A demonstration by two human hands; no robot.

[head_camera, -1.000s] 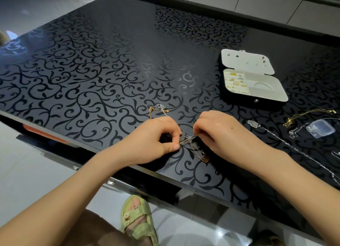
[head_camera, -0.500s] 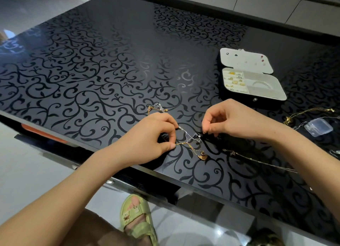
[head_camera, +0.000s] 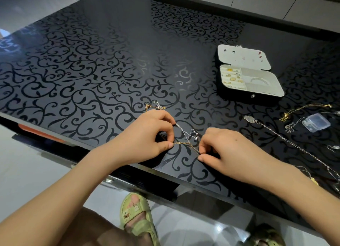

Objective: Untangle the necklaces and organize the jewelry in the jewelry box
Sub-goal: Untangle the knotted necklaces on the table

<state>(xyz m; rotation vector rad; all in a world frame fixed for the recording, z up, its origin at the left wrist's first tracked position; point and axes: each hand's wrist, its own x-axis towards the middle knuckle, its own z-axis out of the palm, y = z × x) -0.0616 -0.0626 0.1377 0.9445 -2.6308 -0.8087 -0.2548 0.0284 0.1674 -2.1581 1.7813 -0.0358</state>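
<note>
2 tangled chains, both hands on them
So the left hand [head_camera: 147, 135] pinches the gold chain [head_camera: 182, 143] and silver chain [head_camera: 185, 133], the right hand [head_camera: 226, 150] pinches the gold one's other end, near the table [head_camera: 92, 61] front edge. The jewelry box [head_camera: 248, 96] sits open, back right.

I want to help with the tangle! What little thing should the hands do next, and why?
Probably the right hand should gently draw the gold chain sideways, out from the silver chain. It and the left hand each pinch the gold chain, and the silver chain crosses it close to the right fingertips, so the two look caught there.
</note>
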